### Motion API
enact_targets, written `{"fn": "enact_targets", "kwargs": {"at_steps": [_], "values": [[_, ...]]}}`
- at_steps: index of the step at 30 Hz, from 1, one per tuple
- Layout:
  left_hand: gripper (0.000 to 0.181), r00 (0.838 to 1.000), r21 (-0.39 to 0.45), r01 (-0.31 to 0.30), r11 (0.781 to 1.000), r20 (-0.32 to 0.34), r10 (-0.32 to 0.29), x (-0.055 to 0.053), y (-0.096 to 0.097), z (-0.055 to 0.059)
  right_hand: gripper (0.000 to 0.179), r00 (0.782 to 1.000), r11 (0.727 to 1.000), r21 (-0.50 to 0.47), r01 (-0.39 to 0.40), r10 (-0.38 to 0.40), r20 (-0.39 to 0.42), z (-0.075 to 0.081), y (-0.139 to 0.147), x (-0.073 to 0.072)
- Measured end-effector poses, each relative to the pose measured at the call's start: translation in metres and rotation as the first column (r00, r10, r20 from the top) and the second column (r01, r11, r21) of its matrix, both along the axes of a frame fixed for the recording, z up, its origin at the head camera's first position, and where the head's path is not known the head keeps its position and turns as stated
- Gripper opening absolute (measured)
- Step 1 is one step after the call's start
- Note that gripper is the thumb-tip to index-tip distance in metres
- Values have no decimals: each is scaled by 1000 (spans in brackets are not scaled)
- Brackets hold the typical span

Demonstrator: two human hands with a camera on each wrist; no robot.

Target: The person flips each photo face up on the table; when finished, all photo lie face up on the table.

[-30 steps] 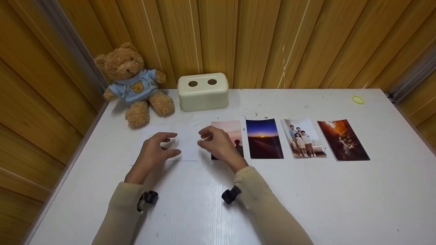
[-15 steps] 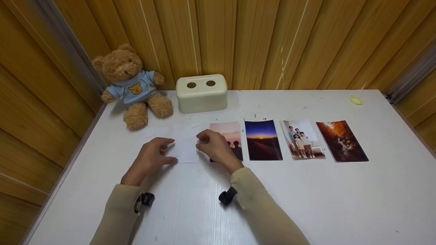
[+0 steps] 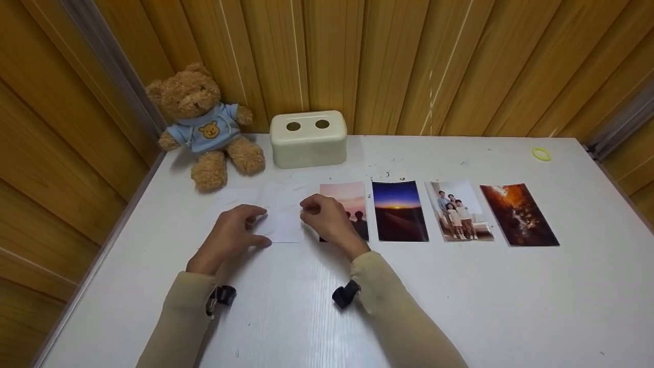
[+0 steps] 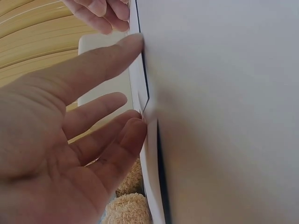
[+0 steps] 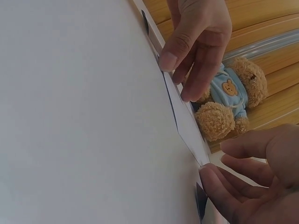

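Note:
A blank white card [image 3: 284, 222], like a photo lying face down, is flat on the table between the two hands. My left hand [image 3: 230, 234] rests its thumb and fingertips at the card's left side, fingers relaxed and spread. Along the card's right edge, my right hand [image 3: 331, 221] touches it with a fingertip, the thumb apart from it in the right wrist view. A second white card [image 3: 237, 196] lies to the left, partly under the left hand. The right hand partly covers a pink-sky photo [image 3: 341, 193] with two silhouettes.
Rightward in a row lie a sunset photo [image 3: 400, 212], a family photo [image 3: 452, 204] and an orange-brown photo [image 3: 520, 214]. Behind stand a teddy bear [image 3: 207, 128] in a blue hoodie and a cream box [image 3: 309, 143] with two holes. A yellow ring [image 3: 541, 154] lies back right.
Both hands have come down slightly at the white card's sides, and the right fingertips have drawn closer together. The photos, bear and box keep their places; the head view shifts a little.

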State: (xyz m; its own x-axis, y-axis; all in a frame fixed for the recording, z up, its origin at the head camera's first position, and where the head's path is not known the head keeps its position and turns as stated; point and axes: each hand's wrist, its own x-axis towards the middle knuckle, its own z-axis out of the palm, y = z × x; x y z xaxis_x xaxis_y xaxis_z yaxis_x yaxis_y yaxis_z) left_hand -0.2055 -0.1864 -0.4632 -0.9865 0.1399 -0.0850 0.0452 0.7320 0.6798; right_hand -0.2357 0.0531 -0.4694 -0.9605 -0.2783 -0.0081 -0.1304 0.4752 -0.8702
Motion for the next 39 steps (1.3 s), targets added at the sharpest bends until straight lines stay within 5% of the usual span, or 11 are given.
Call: {"fn": "enact_targets", "kwargs": {"at_steps": [24,34,39], "values": [[68,999,3,-16,1000,-49,16,1,6,-1,24,992,998,-1,70,-70,107,11,2,-2],[70,998,-57,-2,998,-67,-2,2,13,0,37,988,995,-86,47,-33,153,14,-4,-1],[70,995,-55,10,998,-102,-15,5,12,-1,43,969,977,-204,64,-12,246,14,-4,-1]]}}
